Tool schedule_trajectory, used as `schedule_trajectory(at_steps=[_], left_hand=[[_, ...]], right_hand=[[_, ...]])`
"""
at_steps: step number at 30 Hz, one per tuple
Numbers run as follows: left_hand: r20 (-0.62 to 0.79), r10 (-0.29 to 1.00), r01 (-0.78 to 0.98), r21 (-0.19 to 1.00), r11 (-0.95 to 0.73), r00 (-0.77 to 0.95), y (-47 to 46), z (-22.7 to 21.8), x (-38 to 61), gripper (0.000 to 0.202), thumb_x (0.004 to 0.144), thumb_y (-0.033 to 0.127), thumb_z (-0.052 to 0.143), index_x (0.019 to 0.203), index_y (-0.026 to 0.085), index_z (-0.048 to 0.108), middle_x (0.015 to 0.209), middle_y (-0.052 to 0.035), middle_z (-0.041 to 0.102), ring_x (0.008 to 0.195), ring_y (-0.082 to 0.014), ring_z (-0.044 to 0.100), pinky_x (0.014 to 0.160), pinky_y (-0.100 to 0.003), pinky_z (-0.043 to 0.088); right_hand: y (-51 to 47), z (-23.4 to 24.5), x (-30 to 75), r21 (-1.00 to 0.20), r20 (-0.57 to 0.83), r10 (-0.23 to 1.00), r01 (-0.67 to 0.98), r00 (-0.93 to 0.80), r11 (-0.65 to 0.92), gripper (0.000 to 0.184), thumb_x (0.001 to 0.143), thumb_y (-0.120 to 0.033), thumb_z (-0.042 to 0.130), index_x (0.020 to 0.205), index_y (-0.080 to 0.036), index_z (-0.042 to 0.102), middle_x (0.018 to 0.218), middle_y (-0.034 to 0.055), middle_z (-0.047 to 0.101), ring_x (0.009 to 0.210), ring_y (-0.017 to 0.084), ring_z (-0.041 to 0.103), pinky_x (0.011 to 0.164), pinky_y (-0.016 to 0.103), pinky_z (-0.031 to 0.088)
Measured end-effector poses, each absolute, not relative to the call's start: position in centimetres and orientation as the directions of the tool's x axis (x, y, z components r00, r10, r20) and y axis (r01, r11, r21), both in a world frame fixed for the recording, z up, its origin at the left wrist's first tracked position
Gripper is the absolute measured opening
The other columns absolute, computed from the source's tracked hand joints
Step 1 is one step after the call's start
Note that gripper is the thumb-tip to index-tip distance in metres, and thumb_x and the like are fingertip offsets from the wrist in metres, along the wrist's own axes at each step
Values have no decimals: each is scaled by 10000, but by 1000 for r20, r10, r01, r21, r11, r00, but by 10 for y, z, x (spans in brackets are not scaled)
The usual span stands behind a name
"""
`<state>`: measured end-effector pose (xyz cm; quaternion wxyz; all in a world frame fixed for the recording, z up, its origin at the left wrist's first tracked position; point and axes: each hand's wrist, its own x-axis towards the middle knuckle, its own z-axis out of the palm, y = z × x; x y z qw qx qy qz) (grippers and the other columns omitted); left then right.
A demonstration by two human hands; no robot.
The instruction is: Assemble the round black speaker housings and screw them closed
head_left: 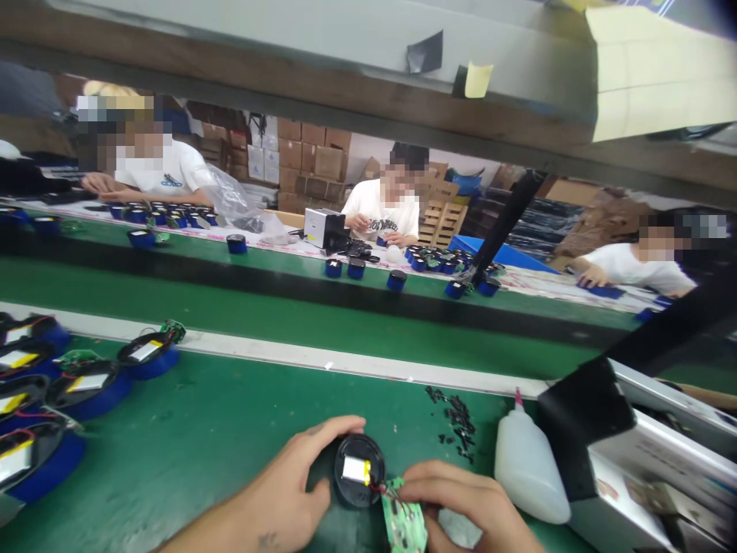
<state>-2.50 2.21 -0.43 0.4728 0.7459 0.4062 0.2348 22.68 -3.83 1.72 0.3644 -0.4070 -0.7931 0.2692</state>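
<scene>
A round black housing [344, 498] lies face up on the green bench, with a white battery [353, 469] with yellow tape inside it. Thin red and black wires run from it to a green circuit board [406, 524]. My left hand [288, 484] curves around the housing's left side. Its index fingertip is at the top rim, while the thumb is apart from the side, so the hand looks open. My right hand [469, 499] is closed on the circuit board, pinching its upper right edge. Part of a pale, translucent item [459, 528] shows beneath the right hand.
Several blue-and-black housings [86, 388] with batteries stand at the left. Small black parts [457, 421] are scattered beside a white squeeze bottle [530, 465]. An open box [662, 468] is at right. Beyond the rail [288, 359], co-workers sit at another bench; a shelf beam [322, 73] hangs overhead.
</scene>
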Motion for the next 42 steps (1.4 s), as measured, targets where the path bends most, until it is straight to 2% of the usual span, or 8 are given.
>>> schedule_trajectory(at_steps=[6, 10, 19, 23, 31, 34, 39, 42], left_hand=[[-52, 814, 349, 918, -189, 578, 12, 4, -31, 772, 701, 96, 548, 1424, 361, 486, 1492, 22, 504, 1391, -298, 419, 1188, -487, 266], [-91, 847, 346, 931, -114, 523, 10, 10, -25, 744, 694, 181, 659, 1407, 334, 511, 1466, -18, 536, 1353, -320, 458, 1170, -491, 290], [-122, 862, 393, 914, -95, 492, 14, -5, -16, 810, 642, 136, 698, 1394, 368, 504, 1383, 1, 614, 1294, -284, 512, 1144, -475, 303], [-107, 879, 393, 915, -96, 465, 12, -4, -14, 784, 631, 133, 715, 1361, 359, 541, 1364, 7, 632, 1286, -272, 524, 1148, -451, 305], [-37, 842, 406, 887, -221, 539, 10, 5, -19, 646, 720, 170, 689, 1330, 351, 579, 1436, -14, 565, 1334, -296, 484, 1163, -485, 307], [53, 829, 412, 849, -331, 556, 12, 13, -13, 334, 768, 210, 677, 1089, 289, 721, 1465, -45, 534, 1389, -328, 411, 1170, -518, 281], [103, 788, 511, 709, -487, 607, 19, 30, 10, 233, 751, 279, 771, 982, 283, 789, 1467, -87, 536, 1417, -394, 348, 1130, -607, 291], [151, 744, 489, 666, -563, 651, 21, 36, 21, 166, 748, 291, 800, 914, 290, 811, 1456, -81, 552, 1408, -401, 362, 1115, -605, 313]], right_hand=[[-42, 16, 231, -829, 167, 920, 455, -354, 326, 493, 719, -163, 756, 1194, -267, 674, 1137, 66, 686, 867, 185, 677, 750, 248, 558], [-47, 11, 225, -786, 175, 962, 559, -208, 264, 484, 773, -86, 566, 1221, -261, 616, 937, 9, 680, 629, 103, 611, 574, 182, 515], [-52, 12, 211, -345, 446, 884, 885, -138, 312, 255, 896, -137, 434, 1077, -198, 603, 809, 16, 659, 400, 94, 510, 420, 221, 459], [-53, 7, 203, -271, 569, 815, 910, -110, 312, 213, 969, -161, 429, 1115, -174, 583, 891, 62, 675, 403, 86, 506, 421, 219, 451], [-45, 22, 207, -481, 572, 816, 772, -83, 416, 78, 948, -164, 512, 900, -214, 548, 782, 20, 607, 560, 109, 546, 518, 219, 450], [-42, 26, 205, -642, 426, 905, 707, 4, 299, 95, 895, -186, 496, 811, -225, 478, 939, 45, 667, 499, 80, 531, 483, 215, 439], [-29, 48, 199, -818, 190, 980, 541, -65, 195, 240, 684, -147, 525, 590, -238, 323, 645, 17, 597, 875, 234, 665, 596, 251, 409], [-17, 56, 197, -891, 92, 994, 441, -55, 107, 299, 709, -156, 541, 552, -228, 297, 598, 1, 603, 614, 157, 620, 541, 246, 389]])
